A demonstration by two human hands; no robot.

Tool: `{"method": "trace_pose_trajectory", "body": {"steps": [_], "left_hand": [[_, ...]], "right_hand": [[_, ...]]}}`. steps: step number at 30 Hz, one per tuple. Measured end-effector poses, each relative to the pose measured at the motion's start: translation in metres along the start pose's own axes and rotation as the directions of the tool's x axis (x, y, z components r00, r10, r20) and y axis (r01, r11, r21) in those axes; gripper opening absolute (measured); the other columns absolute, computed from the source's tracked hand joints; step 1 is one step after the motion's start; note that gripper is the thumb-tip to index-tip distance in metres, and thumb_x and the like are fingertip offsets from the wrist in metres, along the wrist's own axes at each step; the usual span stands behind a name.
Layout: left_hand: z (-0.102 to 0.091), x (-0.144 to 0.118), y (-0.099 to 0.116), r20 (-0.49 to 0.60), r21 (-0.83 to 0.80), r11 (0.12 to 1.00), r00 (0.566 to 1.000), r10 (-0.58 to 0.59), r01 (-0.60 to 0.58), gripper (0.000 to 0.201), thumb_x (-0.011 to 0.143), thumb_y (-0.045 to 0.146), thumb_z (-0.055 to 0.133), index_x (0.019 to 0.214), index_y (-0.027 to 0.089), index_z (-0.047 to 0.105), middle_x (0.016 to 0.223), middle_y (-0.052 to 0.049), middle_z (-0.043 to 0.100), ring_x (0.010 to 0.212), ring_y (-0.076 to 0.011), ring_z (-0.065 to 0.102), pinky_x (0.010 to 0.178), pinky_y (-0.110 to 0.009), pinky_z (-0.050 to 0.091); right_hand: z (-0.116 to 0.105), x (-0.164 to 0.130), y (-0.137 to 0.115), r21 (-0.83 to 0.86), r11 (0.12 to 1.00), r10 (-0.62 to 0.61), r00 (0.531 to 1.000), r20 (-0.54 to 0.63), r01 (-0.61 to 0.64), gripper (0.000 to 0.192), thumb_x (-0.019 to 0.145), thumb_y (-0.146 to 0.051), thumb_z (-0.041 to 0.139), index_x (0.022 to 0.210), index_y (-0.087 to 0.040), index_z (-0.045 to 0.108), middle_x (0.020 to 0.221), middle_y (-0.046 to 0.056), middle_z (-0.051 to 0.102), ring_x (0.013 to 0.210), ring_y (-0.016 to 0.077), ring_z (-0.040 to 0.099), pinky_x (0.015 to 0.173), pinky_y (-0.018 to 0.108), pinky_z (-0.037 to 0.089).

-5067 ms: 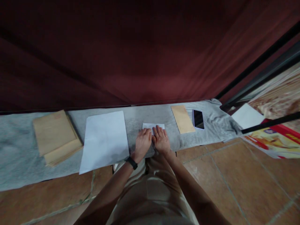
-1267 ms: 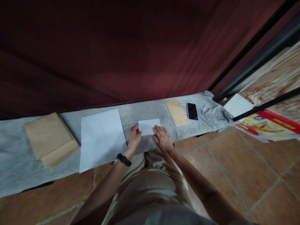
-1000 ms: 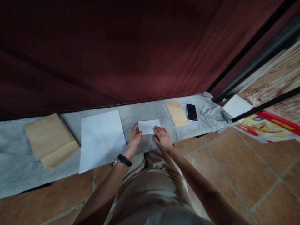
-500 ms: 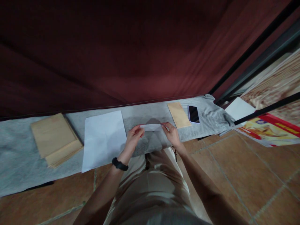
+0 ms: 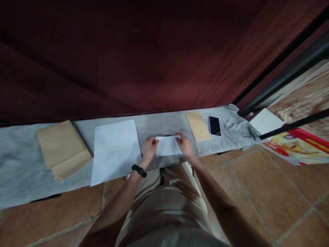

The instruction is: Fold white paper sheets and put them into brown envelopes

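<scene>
A small folded white paper [image 5: 167,146] is held between my two hands over the grey cloth [image 5: 159,125]. My left hand [image 5: 149,147], with a black band on the wrist, pinches its left edge. My right hand [image 5: 184,144] grips its right edge. To the left lies a stack of white sheets [image 5: 114,149]. A single brown envelope [image 5: 198,126] lies to the right of my hands.
A pile of brown envelopes [image 5: 61,148] sits at the far left of the cloth. A phone [image 5: 215,125] lies beside the single envelope. A dark red curtain [image 5: 144,58] hangs behind; a white sheet [image 5: 265,121] and colourful printed material [image 5: 295,147] lie at right on the tiled floor.
Earlier both hands pressed the folded paper flat on the cloth. They then gripped its ends, lifted it edge-on, and now hold it turned with its face up.
</scene>
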State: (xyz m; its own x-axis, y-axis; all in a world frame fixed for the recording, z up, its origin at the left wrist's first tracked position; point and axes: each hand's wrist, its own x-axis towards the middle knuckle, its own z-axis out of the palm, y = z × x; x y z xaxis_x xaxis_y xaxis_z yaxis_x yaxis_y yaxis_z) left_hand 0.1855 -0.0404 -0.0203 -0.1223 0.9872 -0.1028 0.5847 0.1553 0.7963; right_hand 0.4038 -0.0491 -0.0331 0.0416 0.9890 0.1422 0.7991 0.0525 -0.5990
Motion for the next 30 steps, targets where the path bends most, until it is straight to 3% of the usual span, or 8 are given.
{"method": "trace_pose_trajectory", "body": {"steps": [5,13,18,21,26,30], "left_hand": [[0.003,-0.004,0.005,0.003,0.139,0.990,1.000,-0.027,0.026,0.011,0.090,0.027,0.060,0.091,0.021,0.070,0.080,-0.004,0.073,0.072,-0.0182,0.065,0.063,-0.026,0.040],[0.004,-0.005,0.014,0.002,0.331,0.939,0.995,-0.103,0.096,0.016,0.093,0.030,0.058,0.097,0.024,0.071,0.089,-0.008,0.076,0.085,-0.0249,0.071,0.066,-0.030,0.046],[0.006,-0.006,0.013,0.001,0.412,0.910,0.999,-0.053,0.048,0.017,0.095,0.032,0.056,0.101,0.024,0.071,0.090,-0.008,0.076,0.086,-0.0244,0.072,0.070,-0.030,0.048],[0.009,-0.012,0.016,0.008,0.490,0.872,1.000,-0.020,0.014,0.023,0.098,0.031,0.051,0.110,0.022,0.069,0.098,-0.011,0.077,0.088,-0.0251,0.073,0.075,-0.031,0.050],[0.011,-0.025,0.021,0.007,0.545,0.837,0.998,0.057,-0.052,0.040,0.103,0.028,0.042,0.138,0.015,0.055,0.101,-0.016,0.075,0.093,-0.0287,0.073,0.082,-0.035,0.051],[0.010,-0.028,0.019,0.048,0.531,0.831,0.985,0.167,-0.166,0.044,0.102,0.021,0.039,0.143,0.014,0.052,0.116,-0.019,0.070,0.111,-0.0312,0.068,0.099,-0.042,0.049]], "right_hand": [[0.012,-0.003,0.008,-0.092,0.995,-0.049,0.999,-0.013,0.047,0.037,0.102,-0.024,0.047,0.136,-0.022,0.061,0.126,0.009,0.073,0.107,0.0231,0.071,0.094,0.034,0.056],[0.020,-0.004,0.011,-0.177,0.982,-0.062,0.998,-0.004,0.061,0.039,0.104,-0.025,0.042,0.139,-0.020,0.058,0.130,0.011,0.068,0.113,0.0251,0.068,0.097,0.036,0.053],[0.021,-0.009,0.010,-0.163,0.981,-0.121,0.988,-0.097,0.104,0.043,0.103,-0.025,0.040,0.142,-0.020,0.057,0.124,0.012,0.068,0.112,0.0264,0.065,0.097,0.039,0.053],[0.020,-0.012,0.007,-0.204,0.970,-0.162,0.979,-0.124,0.134,0.043,0.102,-0.022,0.041,0.142,-0.017,0.057,0.134,0.015,0.063,0.122,0.0279,0.060,0.103,0.043,0.050],[0.024,-0.024,-0.002,-0.136,0.958,-0.260,0.965,-0.029,0.254,0.044,0.104,-0.024,0.038,0.143,-0.016,0.056,0.151,0.015,0.053,0.139,0.0278,0.049,0.114,0.048,0.043],[0.030,-0.038,-0.009,-0.134,0.941,-0.300,0.950,0.091,0.310,0.046,0.106,-0.032,0.040,0.147,-0.016,0.054,0.155,0.014,0.051,0.146,0.0278,0.044,0.120,0.049,0.037]]}}
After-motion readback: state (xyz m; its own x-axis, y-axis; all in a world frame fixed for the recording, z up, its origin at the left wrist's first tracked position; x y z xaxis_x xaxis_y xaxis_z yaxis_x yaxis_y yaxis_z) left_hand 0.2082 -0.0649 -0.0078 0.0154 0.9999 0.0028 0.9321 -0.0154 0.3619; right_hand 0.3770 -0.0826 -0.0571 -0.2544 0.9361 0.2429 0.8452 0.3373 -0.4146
